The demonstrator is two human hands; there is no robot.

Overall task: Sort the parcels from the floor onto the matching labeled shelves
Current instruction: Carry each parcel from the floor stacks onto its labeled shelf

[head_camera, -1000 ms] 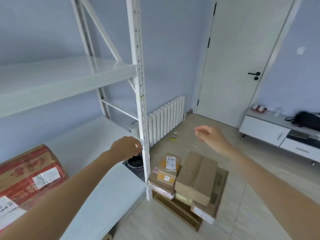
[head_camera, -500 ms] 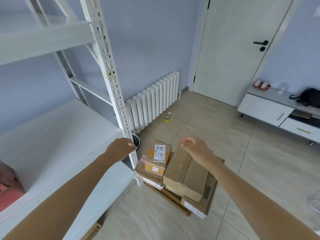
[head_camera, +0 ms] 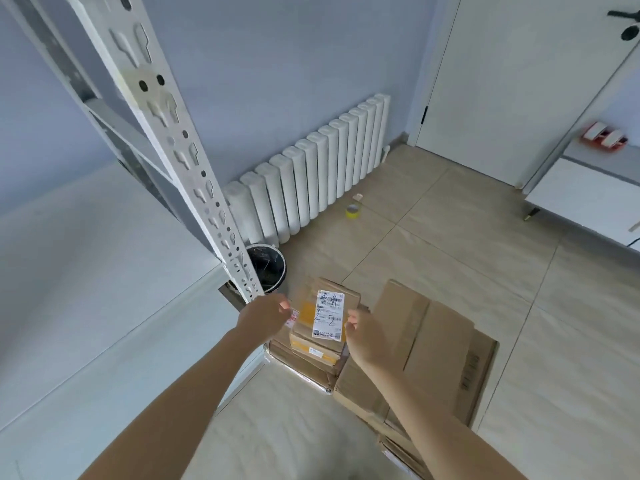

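You have one view only, from the camera on your head, so nothing is shared with a second view. It looks forward and steeply down from standing height, with wide-angle bending at the edges. The white shelf post (head_camera: 162, 140) rises close to the lens at upper left and serves as your landmark. Left of the post lies the shelf board (head_camera: 86, 271), very near. At the foot of the post sits the black bin (head_camera: 268, 268). Right of the post and farther off are the radiator (head_camera: 311, 171), the door (head_camera: 512, 81) and the low cabinet (head_camera: 588, 202). Your forearms enter from the bottom edge.
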